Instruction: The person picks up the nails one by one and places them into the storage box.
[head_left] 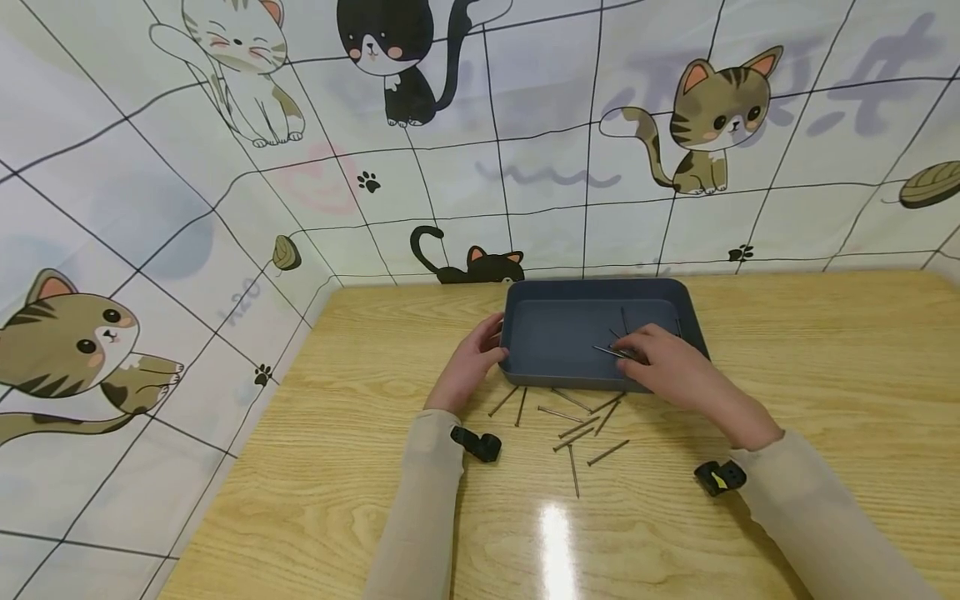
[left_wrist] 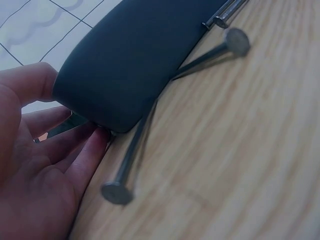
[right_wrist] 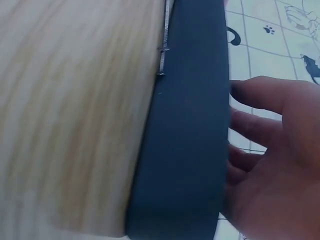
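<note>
A shallow dark blue-grey tray [head_left: 551, 333] lies on the table. My left hand [head_left: 468, 364] holds its left end; in the left wrist view the thumb is at the rim and the fingers [left_wrist: 82, 157] touch the lower corner. My right hand [head_left: 671, 371] reaches over the tray's front right side and pinches a nail [head_left: 606, 351] above the tray floor. Other nails [head_left: 624, 321] lie in the right part of the tray, partly hidden by that hand. In the right wrist view the tray wall [right_wrist: 185, 125] hides the right fingertips.
Several loose nails [head_left: 576, 429] lie scattered on the wooden table [head_left: 337, 500] in front of the tray, some close against its front wall. A cat-print sheet [head_left: 555, 167] with a grid pattern stands behind the table and along the left.
</note>
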